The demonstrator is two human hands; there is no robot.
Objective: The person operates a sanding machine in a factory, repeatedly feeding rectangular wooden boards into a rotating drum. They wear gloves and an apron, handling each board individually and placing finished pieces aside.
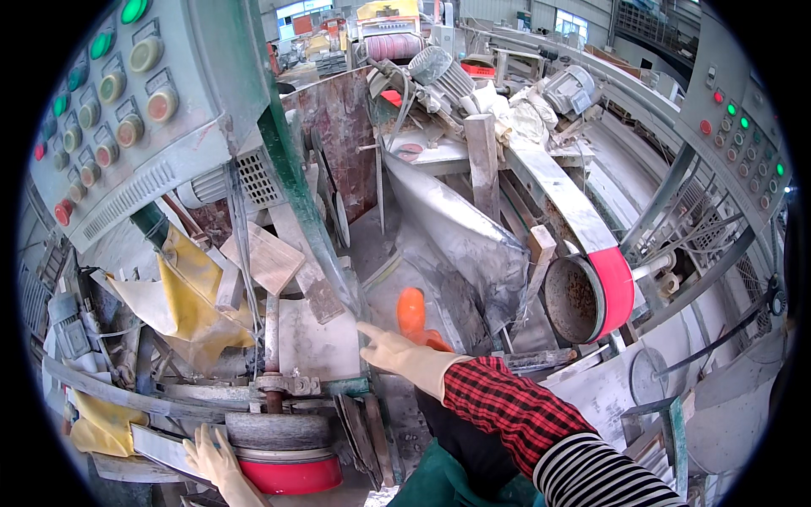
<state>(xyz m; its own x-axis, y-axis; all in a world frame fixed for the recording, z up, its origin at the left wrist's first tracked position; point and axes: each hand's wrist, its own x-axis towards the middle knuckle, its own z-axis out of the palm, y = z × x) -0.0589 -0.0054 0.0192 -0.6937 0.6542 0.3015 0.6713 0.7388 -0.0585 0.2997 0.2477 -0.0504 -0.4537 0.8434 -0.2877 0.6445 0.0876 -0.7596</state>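
My left hand (213, 465), in a pale rubber glove, lies at the lower left against a white band (156, 448). Its fingers are spread. Beside it is a wheel with a bright red rim (291, 476), below a dusty grey wheel (279, 431) on a shaft. My right hand (387, 350), also gloved, reaches leftward near the middle with fingers stretched out. Its fingertips are at the edge of a pale dusty panel (325, 342); whether they touch it I cannot tell. Just behind that hand stands a rounded orange object (411, 311), partly covered.
A button panel (127, 118) fills the upper left, another control panel (737, 127) the right. A red-rimmed drum (610, 291) carries a white band at right. A grey sheet (456, 220), wooden blocks (263, 258), yellow cloth (198, 296) and motors (568, 91) crowd around.
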